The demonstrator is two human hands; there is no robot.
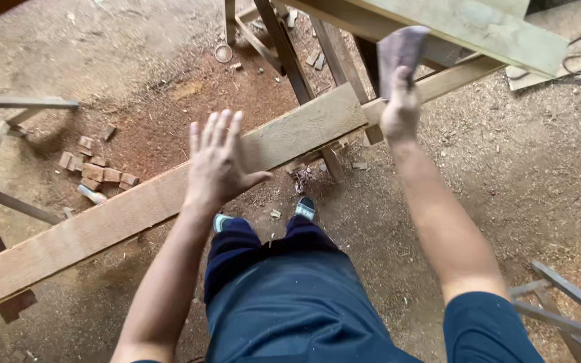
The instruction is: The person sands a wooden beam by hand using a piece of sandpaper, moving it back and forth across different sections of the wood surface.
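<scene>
Wood fills most of the view: a long plank (136, 208) runs slantwise from lower left up toward the middle, where its far end rests on a rough timber frame (344, 60). The left hand (218, 161) hovers just over the plank's face with fingers spread flat and nothing in its grasp; whether the palm touches the wood cannot be told from here. The right hand (401, 107) is raised near the plank's upper end, fingers closed around a grey sheet (401, 47) that looks like sandpaper or a cloth, held upright against the frame's crossbeam (458, 77). Judging by this stance, the rubbing would go best with the flat hand steadying the plank so it cannot slide off its support, and with the sheet kept flat to the grain rather than bunched, since a folded edge could score the surface. The feet (263, 215) stand close under the plank, so balance looks sound. Below, the ground (519, 168) is packed earth thick with sawdust, reddish near the frame. Small offcut blocks (95, 168) lie in a heap to the left beyond the plank, more scraps sit under the frame, and metal legs (566, 309) show at lower right.
</scene>
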